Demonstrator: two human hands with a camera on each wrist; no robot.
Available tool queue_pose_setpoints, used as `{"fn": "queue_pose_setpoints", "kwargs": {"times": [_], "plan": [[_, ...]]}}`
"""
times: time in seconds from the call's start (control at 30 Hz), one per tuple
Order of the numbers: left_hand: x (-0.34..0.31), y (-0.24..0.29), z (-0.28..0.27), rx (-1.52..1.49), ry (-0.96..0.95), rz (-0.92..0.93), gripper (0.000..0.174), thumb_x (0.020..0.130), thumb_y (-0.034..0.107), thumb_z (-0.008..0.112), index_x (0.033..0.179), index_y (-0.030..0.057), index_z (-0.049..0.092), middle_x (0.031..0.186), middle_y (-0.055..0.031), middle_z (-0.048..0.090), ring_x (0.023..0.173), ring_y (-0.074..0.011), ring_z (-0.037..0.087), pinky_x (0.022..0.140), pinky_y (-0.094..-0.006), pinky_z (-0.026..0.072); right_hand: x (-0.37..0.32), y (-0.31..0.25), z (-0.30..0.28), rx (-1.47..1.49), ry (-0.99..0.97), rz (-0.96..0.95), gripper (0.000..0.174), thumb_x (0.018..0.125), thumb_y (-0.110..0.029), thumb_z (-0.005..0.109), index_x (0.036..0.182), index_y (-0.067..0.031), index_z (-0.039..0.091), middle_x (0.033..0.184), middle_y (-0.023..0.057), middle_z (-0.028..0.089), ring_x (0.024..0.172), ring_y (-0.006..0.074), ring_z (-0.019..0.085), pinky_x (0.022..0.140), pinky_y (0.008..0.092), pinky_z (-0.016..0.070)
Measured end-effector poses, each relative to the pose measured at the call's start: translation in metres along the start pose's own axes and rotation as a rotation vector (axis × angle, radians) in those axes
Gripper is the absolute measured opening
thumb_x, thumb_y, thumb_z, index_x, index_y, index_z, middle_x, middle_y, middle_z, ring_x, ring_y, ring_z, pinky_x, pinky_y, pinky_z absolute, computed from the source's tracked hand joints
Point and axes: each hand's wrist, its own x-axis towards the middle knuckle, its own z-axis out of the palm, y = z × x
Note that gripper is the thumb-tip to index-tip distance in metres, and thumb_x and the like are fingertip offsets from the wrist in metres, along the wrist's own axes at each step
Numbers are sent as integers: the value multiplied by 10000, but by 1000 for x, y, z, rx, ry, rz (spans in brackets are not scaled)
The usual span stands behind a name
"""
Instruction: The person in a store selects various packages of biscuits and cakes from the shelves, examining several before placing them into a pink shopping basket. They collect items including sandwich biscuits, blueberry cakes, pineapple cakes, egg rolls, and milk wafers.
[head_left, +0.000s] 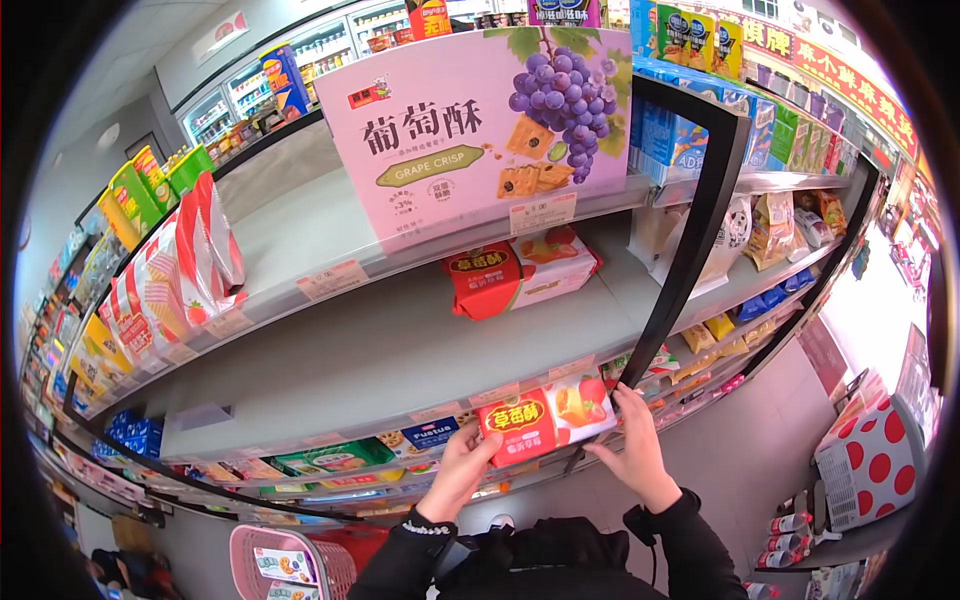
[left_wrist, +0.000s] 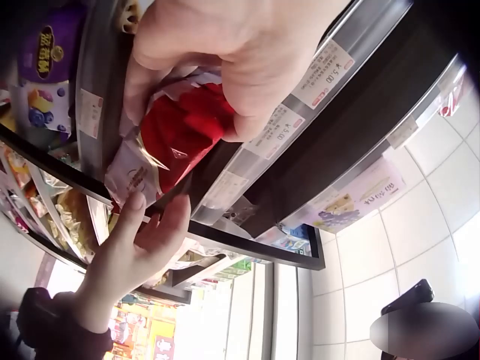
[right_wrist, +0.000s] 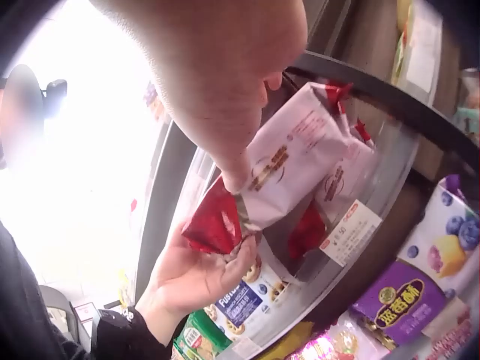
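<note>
A red-and-pink pack of strawberry crisps (head_left: 545,420) is held up in front of the shelf edge. My left hand (head_left: 462,467) grips its red end, with the thumb over the front. The wrist view shows these left fingers (left_wrist: 139,94) spread around the wrapper. At the other end, my right hand (head_left: 640,445) touches the pack with extended fingers, its thumb (head_left: 603,455) standing away from them near the lower corner. A matching strawberry crisp pack (head_left: 520,275) lies on the shelf (head_left: 370,345) behind.
Above stands a big pink grape crisp box (head_left: 400,140). Striped red-and-white bags (head_left: 165,285) line the upper shelf at left. A black frame bar (head_left: 695,230) crosses the shelf at right. Below left is a pink basket (head_left: 245,560) holding boxes. A spotted carton (head_left: 880,465) stands at right.
</note>
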Motion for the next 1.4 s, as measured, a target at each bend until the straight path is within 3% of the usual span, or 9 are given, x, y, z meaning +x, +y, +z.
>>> {"fn": "queue_pose_setpoints", "kwargs": {"times": [0.1,0.17,0.3,0.43,0.57,0.83,0.97,1.13,1.4], "plan": [[-23,8,-5,-31,-8,-81,369,840,129,546,1151,-34,433,1031,-70,562,886,-102,551,762,-240,456,-13,8,-10,213,-47,193,804,577,-160,773,1233,14,343,1199,184,435,1121,291,440,929,350,362],[-40,5,-13,-33,-11,-122,391,831,128,559,1160,-37,428,1030,-69,561,897,-95,544,772,-236,449,-19,7,-20,430,-271,264,646,628,-150,738,1171,13,428,1119,178,505,1014,284,516,868,345,413],[-70,6,-24,23,1,-167,452,790,126,612,1169,-33,424,1056,-69,550,931,-103,534,792,-222,432,-23,-11,-37,312,-324,46,585,622,-164,739,1116,22,486,1031,165,555,951,298,541,823,342,434],[-95,45,-14,137,-27,-4,560,699,114,697,1172,-21,429,1083,-74,539,984,-131,514,864,-276,407,-7,-29,-56,318,-196,-165,588,582,-146,755,1092,16,512,1020,167,553,944,310,537,826,367,429],[-73,102,11,165,-123,153,547,750,165,651,1194,-33,401,1118,-85,517,1006,-152,506,891,-290,391,37,-47,-58,212,56,-260,569,581,-15,698,1116,0,504,1074,161,435,996,291,463,830,328,406],[32,174,24,114,-51,204,396,862,209,520,1110,-82,420,1080,-139,524,966,-166,536,793,-299,462,136,-51,-21,341,301,-98,434,757,-46,578,1167,24,454,1002,126,413,937,240,449,812,279,375],[77,186,18,263,-59,171,359,866,244,516,1146,32,442,1088,-97,534,965,-191,542,796,-341,462,177,-30,4,264,473,-83,406,781,-81,541,1159,14,429,1103,177,417,1005,310,431,873,345,351],[109,179,19,496,27,163,316,828,401,537,1003,139,531,898,16,553,718,-98,489,607,-258,383,198,-15,13,162,430,114,380,773,-76,520,1130,11,424,1191,209,388,1085,386,376,925,420,308],[105,180,19,767,72,184,572,789,526,500,1171,101,461,1100,-23,499,942,-149,457,711,-310,396,200,-7,12,177,440,153,398,772,-82,515,1146,8,413,1232,218,364,1122,405,346,954,423,283]]}}
